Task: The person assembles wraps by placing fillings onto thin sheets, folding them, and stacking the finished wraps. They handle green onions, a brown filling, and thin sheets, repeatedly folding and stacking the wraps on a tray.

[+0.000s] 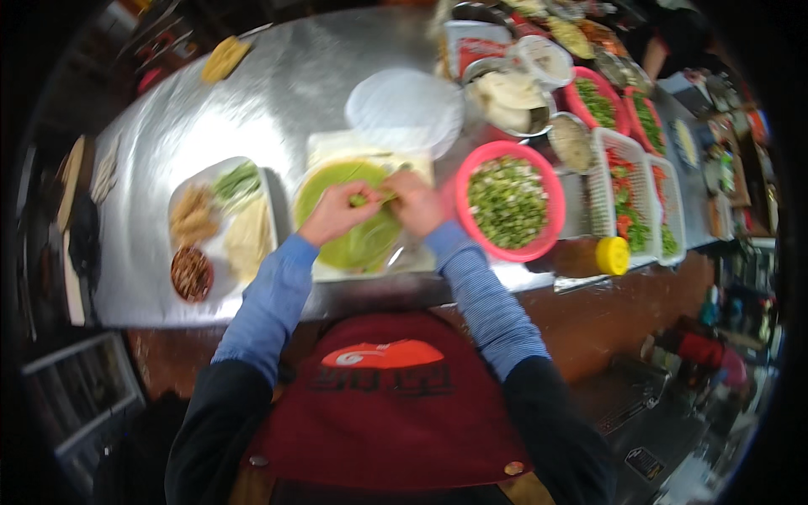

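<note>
Both my hands are close together over a flat, round, light-green disc (358,251) lying on a white board (326,145). My left hand (338,212) has its fingers closed in a pinch, with a small green piece (358,200) at the fingertips. Just beside it, my right hand (414,202) is curled over the disc's right side, its fingers closed together. A bit of green shows between the two hands. What the right fingers hold, if anything, is too blurred to name. Behind the board lies a translucent round sheet (404,105).
Left of the board, a white tray (268,181) carries shredded food, green strips, pale sheets and a red bowl (192,275) of brown pieces. On the right are a pink basin (555,206) of chopped greens, white baskets (599,194) and a yellow-capped bottle (613,256). A yellow cloth (225,59) lies far left.
</note>
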